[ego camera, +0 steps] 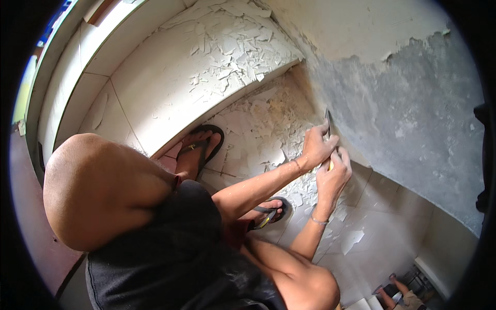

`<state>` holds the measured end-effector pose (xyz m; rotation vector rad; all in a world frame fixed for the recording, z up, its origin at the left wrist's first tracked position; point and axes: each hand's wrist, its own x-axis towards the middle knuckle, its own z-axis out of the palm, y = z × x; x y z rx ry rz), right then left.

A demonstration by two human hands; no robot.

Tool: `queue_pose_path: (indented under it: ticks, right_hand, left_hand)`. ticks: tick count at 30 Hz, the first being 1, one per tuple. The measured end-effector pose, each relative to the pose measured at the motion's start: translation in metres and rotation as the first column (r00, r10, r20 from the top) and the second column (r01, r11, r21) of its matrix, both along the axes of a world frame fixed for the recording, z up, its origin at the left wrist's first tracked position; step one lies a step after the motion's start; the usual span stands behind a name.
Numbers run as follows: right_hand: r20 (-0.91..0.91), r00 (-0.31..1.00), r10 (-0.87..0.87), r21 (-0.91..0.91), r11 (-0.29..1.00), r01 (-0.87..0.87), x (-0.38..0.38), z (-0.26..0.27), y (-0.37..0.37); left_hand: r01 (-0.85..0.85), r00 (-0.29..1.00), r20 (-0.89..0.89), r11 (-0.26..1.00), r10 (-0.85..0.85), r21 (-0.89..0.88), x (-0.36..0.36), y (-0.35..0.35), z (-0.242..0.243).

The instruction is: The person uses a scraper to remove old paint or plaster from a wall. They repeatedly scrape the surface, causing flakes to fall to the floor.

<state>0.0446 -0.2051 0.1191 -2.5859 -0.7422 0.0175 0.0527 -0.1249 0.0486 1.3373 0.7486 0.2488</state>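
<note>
Both my hands are on a scraper with a thin dark blade (328, 116) and a partly visible yellow handle. My left hand (317, 145) grips it near the blade, a finger laid along the metal. Just below, my right hand (334, 172) closes around the handle and hides most of it. The blade tip is at the lower edge of a wall (403, 104), where a grey surface shows below a ragged border of pale paint (360, 35). Whether the tip touches the wall is hard to tell. White dust speckles my forearms.
Paint flakes (244, 50) cover part of a raised tiled step (143, 93). More flakes (271, 151) litter the lower tiled floor (372, 228) around my sandalled feet (199, 147). Another person's legs (399, 290) show at the lower right.
</note>
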Motion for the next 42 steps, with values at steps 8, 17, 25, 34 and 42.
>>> queue_pose_path:
  ticks: [8,17,25,34,42]
  right_hand:
    - [0.021,0.999,0.032,-0.041,0.999,-0.031,-0.001,-0.011,0.013]
    - [0.036,0.999,-0.035,0.041,0.999,0.034,-0.009,-0.009,0.004]
    - [0.034,0.998,-0.043,0.047,0.998,0.042,-0.007,-0.007,0.003]
    - [0.079,0.995,-0.055,0.075,0.996,0.049,-0.007,-0.008,0.003]
    - [0.042,0.998,-0.038,0.033,0.999,0.037,-0.004,-0.009,0.009]
  left_hand:
    - [-0.022,1.000,-0.022,0.999,0.021,-0.037,-0.002,0.015,-0.002]
    - [0.083,0.996,0.033,0.996,-0.084,0.031,-0.006,0.011,0.004]
    - [-0.031,0.991,0.128,0.998,0.025,0.047,-0.003,0.009,0.006]
    - [-0.009,0.993,0.121,0.991,-0.007,0.131,-0.004,0.010,0.001]
    - [-0.019,0.998,0.054,0.997,0.014,0.077,-0.001,0.012,-0.003]
